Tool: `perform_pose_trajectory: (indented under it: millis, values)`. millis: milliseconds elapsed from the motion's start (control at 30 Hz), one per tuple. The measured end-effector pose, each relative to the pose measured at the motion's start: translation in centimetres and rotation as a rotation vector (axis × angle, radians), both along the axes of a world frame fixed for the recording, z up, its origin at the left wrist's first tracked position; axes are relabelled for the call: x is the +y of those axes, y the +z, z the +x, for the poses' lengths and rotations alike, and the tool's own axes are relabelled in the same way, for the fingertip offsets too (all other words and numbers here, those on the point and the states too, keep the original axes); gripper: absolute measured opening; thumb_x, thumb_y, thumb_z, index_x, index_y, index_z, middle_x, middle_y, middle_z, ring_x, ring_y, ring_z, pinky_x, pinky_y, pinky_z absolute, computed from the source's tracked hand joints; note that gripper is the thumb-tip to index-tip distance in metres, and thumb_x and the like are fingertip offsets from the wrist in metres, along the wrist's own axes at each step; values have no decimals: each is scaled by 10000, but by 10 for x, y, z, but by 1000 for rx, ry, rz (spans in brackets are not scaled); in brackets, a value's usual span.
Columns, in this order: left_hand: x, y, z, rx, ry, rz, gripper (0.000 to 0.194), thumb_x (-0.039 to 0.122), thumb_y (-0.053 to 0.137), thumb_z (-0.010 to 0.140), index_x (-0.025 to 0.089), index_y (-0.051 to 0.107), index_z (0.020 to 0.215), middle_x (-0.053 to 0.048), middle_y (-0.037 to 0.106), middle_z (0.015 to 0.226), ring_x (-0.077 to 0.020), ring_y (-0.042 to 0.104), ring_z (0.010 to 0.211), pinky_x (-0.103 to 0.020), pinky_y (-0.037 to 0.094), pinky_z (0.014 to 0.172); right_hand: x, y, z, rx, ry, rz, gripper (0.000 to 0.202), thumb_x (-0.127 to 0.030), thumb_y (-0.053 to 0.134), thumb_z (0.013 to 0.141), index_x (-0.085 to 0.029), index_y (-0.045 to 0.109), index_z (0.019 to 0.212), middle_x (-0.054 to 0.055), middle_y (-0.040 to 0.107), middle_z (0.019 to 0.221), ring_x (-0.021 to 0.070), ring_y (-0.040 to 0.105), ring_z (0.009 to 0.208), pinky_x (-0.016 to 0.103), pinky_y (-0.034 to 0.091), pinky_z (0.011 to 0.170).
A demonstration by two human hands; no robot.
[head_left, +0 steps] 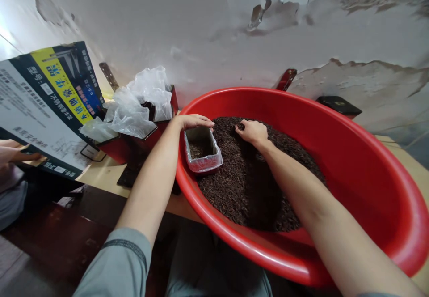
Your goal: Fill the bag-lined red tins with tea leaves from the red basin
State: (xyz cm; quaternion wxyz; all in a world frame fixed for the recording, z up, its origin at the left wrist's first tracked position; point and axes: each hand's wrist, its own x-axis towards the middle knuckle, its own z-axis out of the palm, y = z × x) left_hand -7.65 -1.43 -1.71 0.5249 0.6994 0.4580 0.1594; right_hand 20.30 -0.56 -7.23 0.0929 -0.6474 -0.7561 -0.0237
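My left hand point(196, 121) lies along the far edge of a small red box point(205, 165) lined with clear plastic, its fingers hooked at the rim. The box sits inside the left end of a large red tub point(362, 171), and brownish bits show at its bottom. A wide heap of dark brown, short stick-like pieces point(228, 185) covers much of the tub's floor. To the right of the box, my right hand point(253, 131) has its fingers curled into the heap, with dark pieces at the fingertips. How much it holds is hidden.
Left of the tub stand several dark red boxes point(144, 140) with crumpled plastic liners point(134, 104). A printed cardboard panel point(56, 104) leans beyond them, and another person's arm point(20, 154) shows at the far left. A peeling wall point(201, 28) rises behind; a black-topped box point(338, 104) stands beside it.
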Motion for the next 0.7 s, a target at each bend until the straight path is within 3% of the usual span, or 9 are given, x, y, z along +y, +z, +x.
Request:
perform_pose_trajectory:
  millis: [133, 267, 400, 567, 700]
  values:
    - [0, 0, 0, 14, -6, 10, 458, 572, 802, 702, 210, 768, 979, -48, 776, 1136, -252, 607, 1243, -332, 336, 1136, 7, 11, -8, 406, -109, 29, 422, -541, 516, 934, -196, 727, 1054, 137, 752, 1003, 290, 684, 936, 373, 498, 821]
    - [1, 0, -1, 18, -19, 25, 455, 564, 776, 729, 212, 762, 1017, -47, 764, 1190, -255, 583, 1288, -341, 315, 1155, 18, 25, -20, 985, -16, 55, 387, -573, 611, 850, -202, 590, 744, 24, 608, 710, 173, 556, 678, 319, 481, 706]
    - [1, -1, -2, 20, -16, 25, 487, 564, 765, 732, 195, 759, 1049, -66, 755, 1218, -273, 581, 1294, -358, 325, 1156, 22, 47, -36, 1517, 55, -20, 469, -636, 709, 737, -238, 462, 721, -56, 440, 608, 124, 430, 564, 301, 459, 583]
    - [-1, 1, -3, 29, -9, 13, 496, 543, 741, 760, 183, 766, 1101, -76, 753, 1214, -287, 599, 1264, -380, 367, 1140, -3, 77, -68, 1749, 291, -186, 562, -797, 582, 775, -241, 505, 804, -20, 524, 665, 161, 549, 647, 325, 512, 609]
    - [5, 1, -1, 103, -5, 96, 440, 466, 697, 801, 197, 770, 1143, -42, 746, 1212, -275, 580, 1263, -359, 386, 1136, -44, 84, -108, 1817, 443, -265, 548, -777, 622, 762, -239, 527, 804, -14, 547, 686, 167, 567, 683, 330, 524, 654]
